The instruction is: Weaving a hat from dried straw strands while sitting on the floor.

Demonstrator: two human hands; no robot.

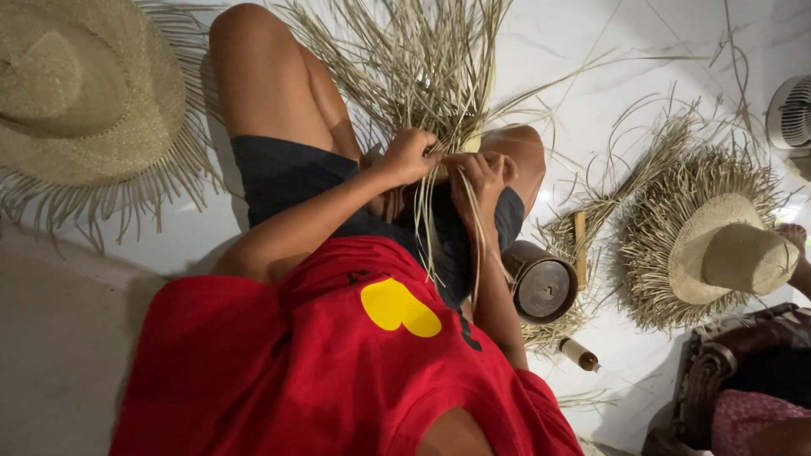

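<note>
- At centre frame, the left hand (409,157) is closed in a loose fist around a cluster of flat, dry straw strands (422,67), knuckles up.
- Right hand (480,177) sits just beside it, touching; fingers curl over and pinch thin strands that trail down over the lap.
- Strands are pale tan, ribbon-like and stiff, fanning outward toward the top edge of the frame from the point where both hands grip.
- Work rests between the raised bare knees, above dark shorts (287,173); a red shirt (338,363) with a yellow shape fills the lower centre.
- Upper left: a finished woven hat (80,93), tight even weave, with loose fringe around the brim.
- Right of frame: a second woven hat (731,253), rounded crown, ringed by a thick, unruly fringe.
- Right of the right forearm: a dark cylindrical block (541,283), smooth and round-ended, lying on its side.
- Below it: a small brown bottle (579,355), lying flat.
- Floor (591,51) is white, glossy, marble-veined, scattered with stray strands.
- Upper right edge: a small white fan (790,114), partly cut off.
</note>
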